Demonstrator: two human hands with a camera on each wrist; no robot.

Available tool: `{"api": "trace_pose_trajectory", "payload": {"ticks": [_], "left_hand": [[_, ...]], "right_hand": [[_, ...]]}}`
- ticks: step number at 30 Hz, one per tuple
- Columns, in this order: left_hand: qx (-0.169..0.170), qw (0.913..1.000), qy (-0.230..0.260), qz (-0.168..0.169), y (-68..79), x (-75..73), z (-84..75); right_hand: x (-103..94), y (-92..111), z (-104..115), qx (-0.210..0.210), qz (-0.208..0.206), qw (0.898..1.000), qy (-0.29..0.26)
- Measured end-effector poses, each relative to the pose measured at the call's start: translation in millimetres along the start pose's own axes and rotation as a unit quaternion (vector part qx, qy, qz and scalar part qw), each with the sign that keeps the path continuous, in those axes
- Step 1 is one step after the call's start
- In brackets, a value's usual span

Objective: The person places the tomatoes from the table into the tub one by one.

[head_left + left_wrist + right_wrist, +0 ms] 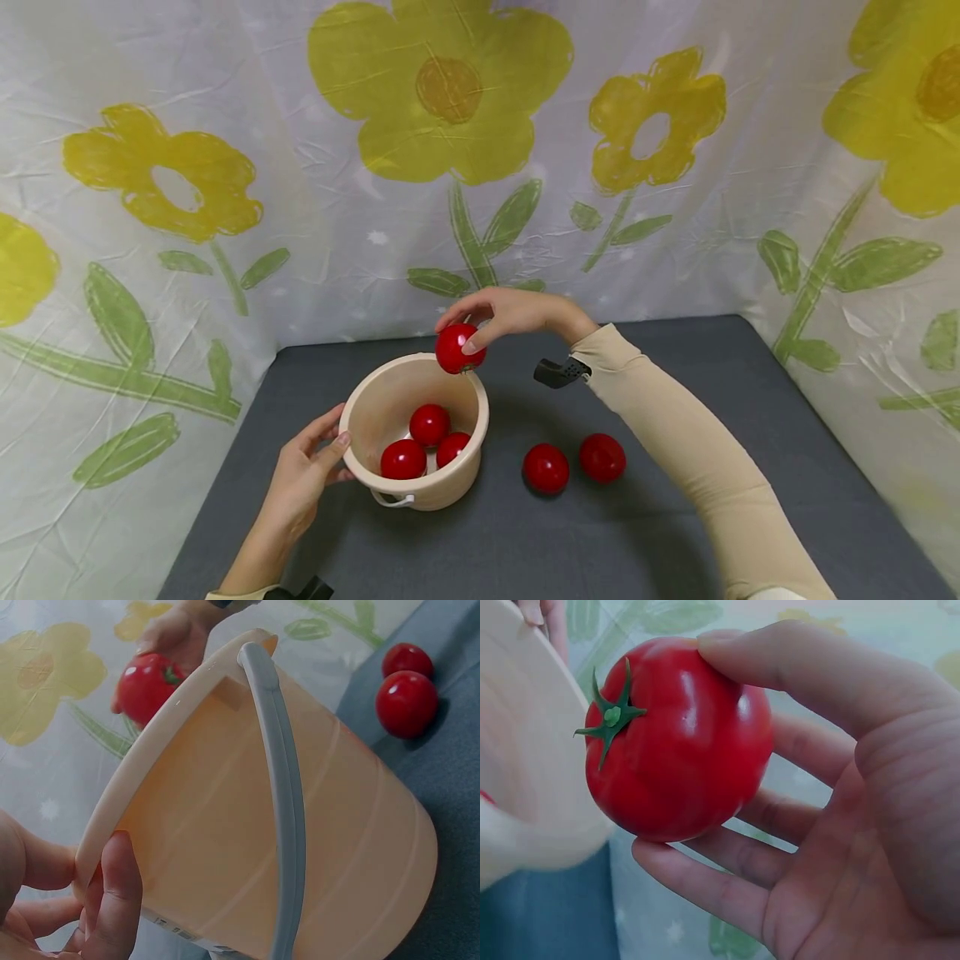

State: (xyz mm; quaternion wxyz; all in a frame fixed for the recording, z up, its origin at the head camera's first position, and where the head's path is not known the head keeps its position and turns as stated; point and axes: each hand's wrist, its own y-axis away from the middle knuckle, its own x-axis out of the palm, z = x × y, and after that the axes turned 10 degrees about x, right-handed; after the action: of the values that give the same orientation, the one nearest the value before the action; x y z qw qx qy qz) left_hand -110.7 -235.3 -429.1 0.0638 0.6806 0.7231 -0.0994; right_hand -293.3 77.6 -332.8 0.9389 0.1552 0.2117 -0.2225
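A red tomato (459, 348) with a green calyx is gripped between the thumb and fingers of my right hand (517, 314), up at the far right rim of a cream bucket (468, 483). In the right wrist view the tomato (682, 739) shows its green star-shaped top, and the bucket wall (540, 742) stands beside it. My left hand (303, 467) pinches the bucket's left rim, thumb on one side and fingers on the other, as the left wrist view also shows. Inside the bucket lie three red tomatoes (403, 459). Its grey handle (281, 802) hangs down the outside.
Two more tomatoes, one nearer (546, 469) and one farther right (602, 457), lie on the dark grey tabletop (570, 550) to the right of the bucket. A white curtain (315, 242) printed with yellow flowers surrounds the table at the back and sides.
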Motion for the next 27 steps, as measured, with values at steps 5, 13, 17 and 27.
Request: {"api": "trace_pose_trajectory", "payload": {"ticks": [5, 13, 17, 27], "left_hand": [[0.0, 1.0, -0.001, 0.0, 0.3, -0.4, 0.1], [0.006, 0.9999, 0.014, 0.003, 1.2, -0.3, 2.1], [0.006, 0.9999, 0.011, 0.002, 1.8, -1.0, 1.2], [-0.001, 0.9999, 0.01, 0.006, 1.1, -1.4, 1.1]], "right_hand": [[7.5, -21, 13, -0.002, 0.019, 1.0, -0.004], [23.1, -53, 26, -0.007, 0.068, 0.998, -0.014], [30.5, -66, 25, -0.012, 0.09, 0.996, -0.018], [52.6, -90, 12, 0.013, 0.13, 0.991, -0.017]]}}
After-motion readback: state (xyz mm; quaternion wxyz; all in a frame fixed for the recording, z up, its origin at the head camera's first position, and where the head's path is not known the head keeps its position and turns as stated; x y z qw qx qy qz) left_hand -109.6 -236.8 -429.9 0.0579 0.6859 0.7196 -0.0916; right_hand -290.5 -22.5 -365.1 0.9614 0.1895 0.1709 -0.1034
